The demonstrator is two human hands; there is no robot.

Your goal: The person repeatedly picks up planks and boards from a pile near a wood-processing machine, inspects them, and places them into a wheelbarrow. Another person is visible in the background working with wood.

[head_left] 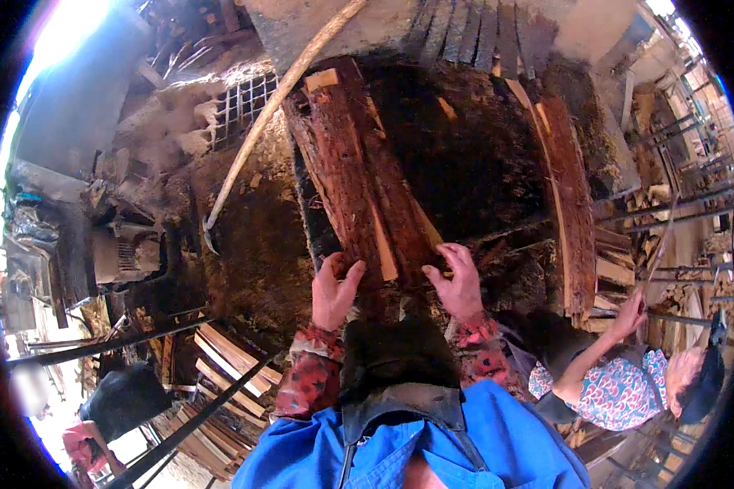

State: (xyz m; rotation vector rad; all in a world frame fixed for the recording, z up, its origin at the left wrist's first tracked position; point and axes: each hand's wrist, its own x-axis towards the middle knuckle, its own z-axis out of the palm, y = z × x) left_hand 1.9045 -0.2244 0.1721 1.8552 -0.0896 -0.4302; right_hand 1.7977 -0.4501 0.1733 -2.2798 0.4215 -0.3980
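Note:
Two long bark-covered wood slabs lie side by side in front of me, the left slab [334, 155] and the right slab [393, 191], their near ends between my hands. My left hand [334, 292] is at the near left corner of the left slab, thumb and fingers apart and slightly curled. By the right slab's near edge is my right hand [458, 281], also with fingers and thumb spread. Neither hand is closed round the wood; whether the fingertips touch it I cannot tell. A dark, debris-covered surface [473, 155] lies beneath.
A wooden pole [277, 102] with a metal hook crosses at the far left, near a metal grate [240, 107]. Another bark slab [575, 212] stands to the right, close to a co-worker [612, 387]. Split planks [228, 367] and dark rails [163, 448] are lower left, near another person [94, 448].

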